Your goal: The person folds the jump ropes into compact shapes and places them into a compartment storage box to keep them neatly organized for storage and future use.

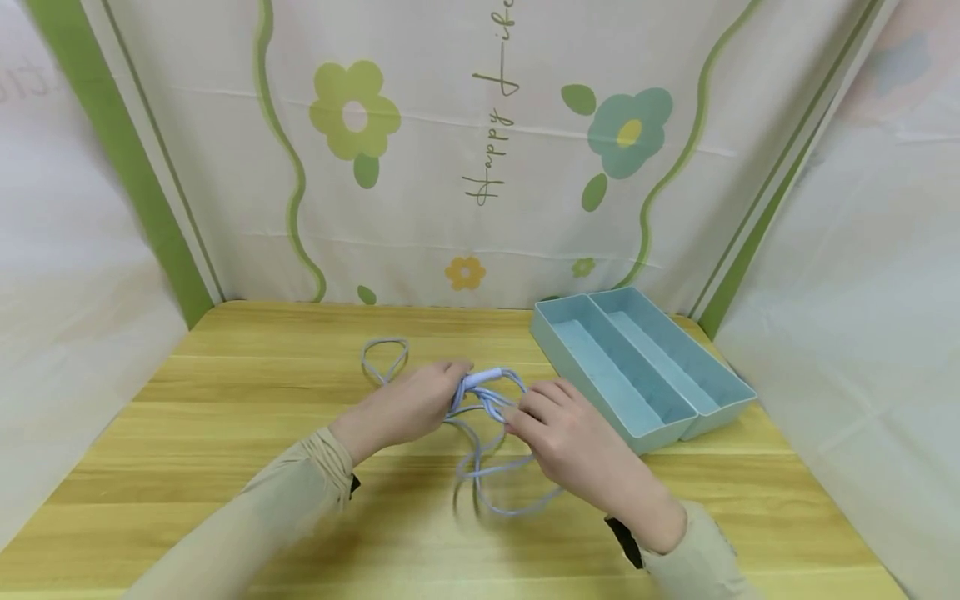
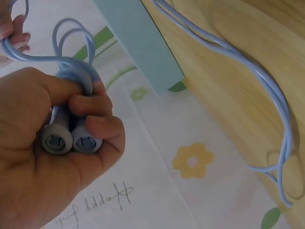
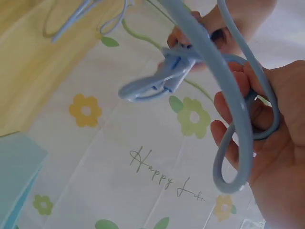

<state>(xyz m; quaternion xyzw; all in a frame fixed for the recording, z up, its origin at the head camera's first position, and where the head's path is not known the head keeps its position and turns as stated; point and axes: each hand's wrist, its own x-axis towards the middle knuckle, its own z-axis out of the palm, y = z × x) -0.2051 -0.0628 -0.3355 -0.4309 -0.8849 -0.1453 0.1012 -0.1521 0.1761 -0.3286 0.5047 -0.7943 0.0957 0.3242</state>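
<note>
A pale blue jump rope point(image 1: 483, 377) is held up above the table between the two hands. My left hand point(image 1: 416, 404) grips both of its handles side by side; their round ends point(image 2: 57, 139) stick out of the fist in the left wrist view. Some cord is wound about the handles. My right hand point(image 1: 566, 437) pinches the cord to the right of the handles, its fingers curled. In the right wrist view a loop of cord point(image 3: 240, 138) hangs in front of that hand. Another loop of cord point(image 1: 385, 342) lies on the table beyond the left hand.
A light blue open tray point(image 1: 592, 379) with two long compartments stands at the table's back right, close to the right hand. Behind the wooden table point(image 1: 247, 367) hangs a white curtain point(image 1: 427, 208) printed with flowers. More fabric encloses both sides.
</note>
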